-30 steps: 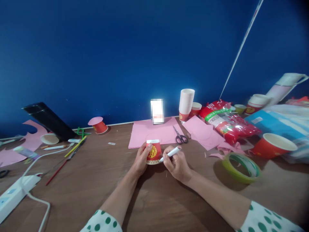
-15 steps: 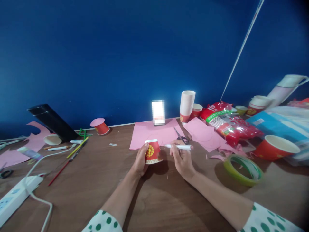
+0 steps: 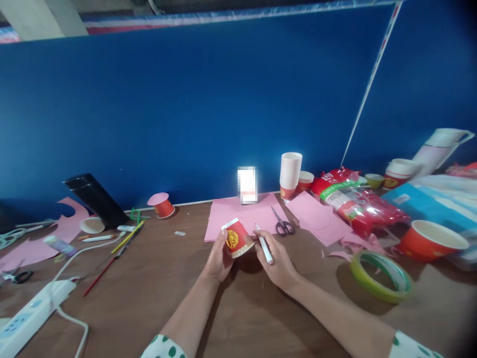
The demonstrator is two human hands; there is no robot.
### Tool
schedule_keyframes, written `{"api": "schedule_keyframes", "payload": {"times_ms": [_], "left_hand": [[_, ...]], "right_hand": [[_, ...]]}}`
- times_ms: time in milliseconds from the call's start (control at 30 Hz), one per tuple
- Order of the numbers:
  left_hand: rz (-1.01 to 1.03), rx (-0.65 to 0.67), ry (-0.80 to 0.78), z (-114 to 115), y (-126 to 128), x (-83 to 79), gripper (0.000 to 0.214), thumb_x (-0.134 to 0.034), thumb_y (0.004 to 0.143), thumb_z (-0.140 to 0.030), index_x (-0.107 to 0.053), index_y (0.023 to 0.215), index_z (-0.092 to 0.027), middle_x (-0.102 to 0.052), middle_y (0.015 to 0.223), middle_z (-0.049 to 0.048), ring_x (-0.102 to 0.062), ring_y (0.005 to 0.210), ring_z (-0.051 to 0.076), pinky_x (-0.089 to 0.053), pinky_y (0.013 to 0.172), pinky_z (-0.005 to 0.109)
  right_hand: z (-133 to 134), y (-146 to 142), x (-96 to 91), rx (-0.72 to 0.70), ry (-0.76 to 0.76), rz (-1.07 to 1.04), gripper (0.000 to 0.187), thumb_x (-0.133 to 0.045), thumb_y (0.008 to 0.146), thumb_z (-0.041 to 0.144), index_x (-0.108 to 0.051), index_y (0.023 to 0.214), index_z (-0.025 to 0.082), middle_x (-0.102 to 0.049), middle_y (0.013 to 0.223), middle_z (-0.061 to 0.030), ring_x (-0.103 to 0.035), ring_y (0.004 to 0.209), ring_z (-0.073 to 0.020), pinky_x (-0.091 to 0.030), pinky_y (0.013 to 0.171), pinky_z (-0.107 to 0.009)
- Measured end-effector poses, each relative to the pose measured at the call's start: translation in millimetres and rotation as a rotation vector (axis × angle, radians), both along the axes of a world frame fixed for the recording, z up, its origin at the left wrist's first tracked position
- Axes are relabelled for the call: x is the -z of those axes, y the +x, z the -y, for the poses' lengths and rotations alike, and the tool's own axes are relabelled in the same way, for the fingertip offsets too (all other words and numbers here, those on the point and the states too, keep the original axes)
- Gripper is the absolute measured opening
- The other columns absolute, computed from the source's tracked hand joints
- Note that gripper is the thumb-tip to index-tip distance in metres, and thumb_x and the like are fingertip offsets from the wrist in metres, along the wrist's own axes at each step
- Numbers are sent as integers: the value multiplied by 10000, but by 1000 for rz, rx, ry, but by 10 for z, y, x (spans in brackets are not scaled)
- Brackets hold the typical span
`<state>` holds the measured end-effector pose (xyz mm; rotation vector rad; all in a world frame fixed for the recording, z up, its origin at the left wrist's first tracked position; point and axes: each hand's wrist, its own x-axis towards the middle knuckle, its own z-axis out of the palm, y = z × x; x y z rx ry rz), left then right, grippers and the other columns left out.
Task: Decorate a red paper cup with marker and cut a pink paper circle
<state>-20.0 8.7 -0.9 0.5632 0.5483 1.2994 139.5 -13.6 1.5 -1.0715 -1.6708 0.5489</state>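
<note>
Red paper cup (image 3: 239, 239), 1, gold emblem, tilted, held over the counter (image 3: 156, 298) by the left hand (image 3: 219, 261), fingers closed on its side. White marker (image 3: 265, 250), 1, gripped in the fingers of the right hand (image 3: 278, 261), near the cup. Pink sheets (image 3: 223, 211) (scissors (image 3: 282, 223) across their right edge) beyond. Tape roll (image 3: 377, 291), 1, farther right.

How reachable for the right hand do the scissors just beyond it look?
Likely yes: the scissors lie beyond the right hand with nothing between, though its pen may need putting down.
</note>
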Motion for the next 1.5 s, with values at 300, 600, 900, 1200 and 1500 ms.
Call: {"api": "schedule_keyframes", "payload": {"times_ms": [300,600,900,1200,1500], "left_hand": [[-72,63,-43,46,13,-54,436,-587,816,-426,-578,1159,-156,-707,984,89,-669,897,229,-498,864,364],[-83,66,-25,29,8,-63,440,-594,803,-458,-595,1104,-137,-696,996,100,-661,913,238,-478,880,374],[-30,50,-13,-19,-8,-5,403,-558,843,-413,-606,1117,-122,-688,1059,107,-634,995,240,-462,942,378],[-21,100,72,54,8,-59,528,-539,805,-547,-617,1115,-127,-649,1150,138,-586,1094,272,-382,1033,423],[-111,3,49,59,-12,-14,379,-642,793,-311,-580,1132,-154,-685,1052,112,-649,961,239,-453,939,413]], "right_hand": [[-20,17,22,22,30,-68,296,-486,798,88,-561,1071,172,-683,956,-83,-670,853,-192,-540,808,-331],[-16,15,12,46,84,-70,272,-492,808,94,-561,1062,163,-674,968,-94,-662,871,-198,-529,827,-346],[6,14,3,19,152,-25,242,-489,828,104,-567,1041,190,-665,969,-85,-652,886,-200,-533,822,-332],[47,1,9,-86,250,21,309,-459,850,99,-560,1125,200,-659,1025,-105,-642,967,-212,-541,846,-341],[71,19,-40,-5,262,38,306,-493,814,88,-527,1099,196,-640,1019,-100,-629,961,-219,-525,866,-363]]}}
